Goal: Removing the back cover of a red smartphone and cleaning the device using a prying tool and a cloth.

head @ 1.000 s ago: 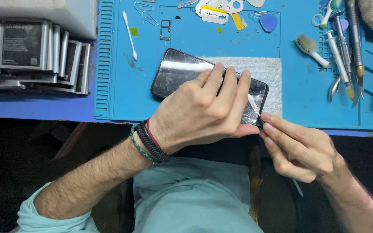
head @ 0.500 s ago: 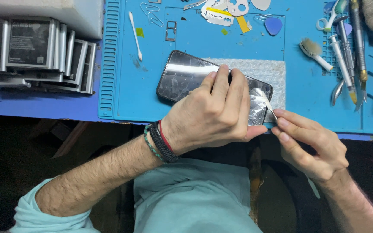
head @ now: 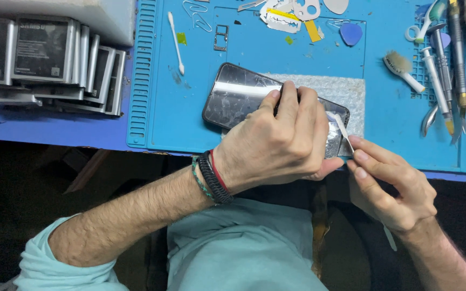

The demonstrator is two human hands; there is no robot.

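Mid-pry at frame centre: left hand (head: 276, 148) clamps cracked phone (head: 238, 97) on blue mat (head: 190, 124); right hand (head: 389, 183) pinches thin blade (head: 342, 128) at its edge. Next needs shallow, steady sliding.

A blue work mat (head: 179, 124) with a ribbed left edge is laid on a darker blue tabletop (head: 39, 125). Beneath the table edge, only a dark, unlit floor (head: 28, 183) is seen. The surface is evenly lit from above.

phone (head: 238, 97): on mat (head: 157, 124), under left hand (head: 276, 145)
batteries (head: 49, 59): left of mat
tools (head: 443, 64): right of phone
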